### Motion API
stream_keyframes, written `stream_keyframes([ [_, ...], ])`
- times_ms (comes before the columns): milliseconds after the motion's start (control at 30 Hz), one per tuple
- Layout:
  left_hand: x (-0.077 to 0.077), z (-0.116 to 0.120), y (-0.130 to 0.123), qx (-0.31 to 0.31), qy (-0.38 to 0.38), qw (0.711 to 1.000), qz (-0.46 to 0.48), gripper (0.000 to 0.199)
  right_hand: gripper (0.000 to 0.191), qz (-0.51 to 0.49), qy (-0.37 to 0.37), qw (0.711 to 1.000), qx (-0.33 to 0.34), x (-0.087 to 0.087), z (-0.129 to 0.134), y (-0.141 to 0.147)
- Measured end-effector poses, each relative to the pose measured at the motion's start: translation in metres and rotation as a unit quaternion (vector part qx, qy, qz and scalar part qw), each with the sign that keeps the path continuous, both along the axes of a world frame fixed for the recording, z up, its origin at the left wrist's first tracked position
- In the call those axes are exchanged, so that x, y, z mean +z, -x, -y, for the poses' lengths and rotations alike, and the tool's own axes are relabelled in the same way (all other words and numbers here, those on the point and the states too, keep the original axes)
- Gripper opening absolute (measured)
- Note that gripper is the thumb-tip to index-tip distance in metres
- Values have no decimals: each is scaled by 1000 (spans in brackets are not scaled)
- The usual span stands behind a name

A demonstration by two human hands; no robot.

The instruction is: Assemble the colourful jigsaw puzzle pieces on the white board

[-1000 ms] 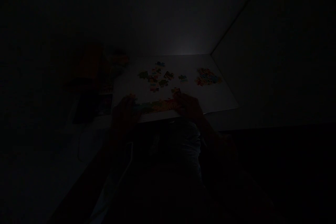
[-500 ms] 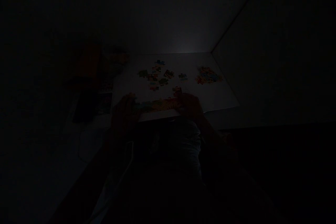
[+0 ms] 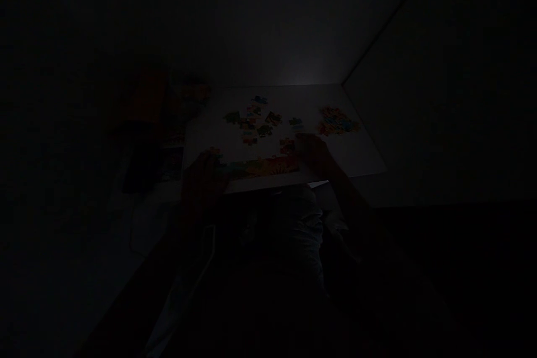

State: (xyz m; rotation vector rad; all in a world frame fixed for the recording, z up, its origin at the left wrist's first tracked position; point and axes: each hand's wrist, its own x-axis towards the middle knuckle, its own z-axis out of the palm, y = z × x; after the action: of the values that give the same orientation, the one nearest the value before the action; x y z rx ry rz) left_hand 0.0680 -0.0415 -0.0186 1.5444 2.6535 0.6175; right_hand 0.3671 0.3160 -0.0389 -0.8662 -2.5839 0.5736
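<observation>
The picture is very dark. A joined strip of jigsaw puzzle (image 3: 260, 168), green at the left and orange-red at the right, lies along the near edge of a white board (image 3: 344, 159). My left hand (image 3: 203, 176) rests at the strip's left end, its fingers stretched out beside a puzzle piece (image 3: 213, 151). Above the strip's right end is my right hand (image 3: 314, 154), next to a reddish puzzle piece (image 3: 287, 145). Its fingers are too dim to show whether they hold anything. Several loose puzzle pieces (image 3: 264, 131) lie face up farther back.
A heap of puzzle pieces (image 3: 338, 121) sits at the board's right. Behind the board rises a pale wall (image 3: 285, 39). An orange object (image 3: 145, 98) and a dark object (image 3: 141, 168) stand to the left. My lap is below the near edge.
My right hand has lifted off the strip's right end and moved up and slightly right, uncovering that end. My left hand stays at the left end. The view has shifted slightly.
</observation>
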Motion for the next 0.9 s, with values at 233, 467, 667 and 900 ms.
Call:
stream_keyframes([
  [233, -1, 1, -2, 1, -13, 1000, -6, 81, 55, 57, -8, 991, 117, 13, -25, 4],
  [467, -1, 1, -2, 6, -5, 1000, -1, 82, 49, 86, -24, 991, 97, 21, -14, 8],
  [667, 2, 1, -4, 5, -6, 1000, -4, 82, 50, 108, -16, 989, 101, 24, -12, 7],
  [900, 1, 1, -2, 6, -3, 1000, -1, 84, 43, 71, -26, 983, 170, 10, -22, -5],
])
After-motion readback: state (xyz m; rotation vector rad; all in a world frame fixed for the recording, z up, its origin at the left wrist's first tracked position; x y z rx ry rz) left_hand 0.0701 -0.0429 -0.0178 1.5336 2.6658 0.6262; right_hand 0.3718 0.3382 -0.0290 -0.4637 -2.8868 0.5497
